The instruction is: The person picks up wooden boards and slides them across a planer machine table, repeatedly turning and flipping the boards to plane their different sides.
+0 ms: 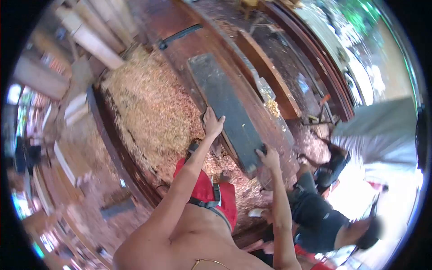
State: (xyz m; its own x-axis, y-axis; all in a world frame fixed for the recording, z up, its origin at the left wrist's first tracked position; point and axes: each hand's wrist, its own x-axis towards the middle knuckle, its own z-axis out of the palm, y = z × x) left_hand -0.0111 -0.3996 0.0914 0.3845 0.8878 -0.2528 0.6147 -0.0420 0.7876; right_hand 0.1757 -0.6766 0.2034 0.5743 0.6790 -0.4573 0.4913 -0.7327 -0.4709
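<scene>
A long, dark grey wooden board [225, 108] lies slantwise on the reddish-brown workbench [173, 15]. My left hand [213, 124] holds its left long edge near the middle, with the thumb apart on the edge. At the board's near right corner, my right hand [270, 158] is closed round the edge. The fingers under the board are hidden in both cases.
Wood shavings [148, 103] are heaped left of the bench. A clear plastic container [265, 90] sits right of the board, by a brown plank [265, 67]. Another person [319, 216] is close on my right. Timbers [92, 40] stand at the upper left.
</scene>
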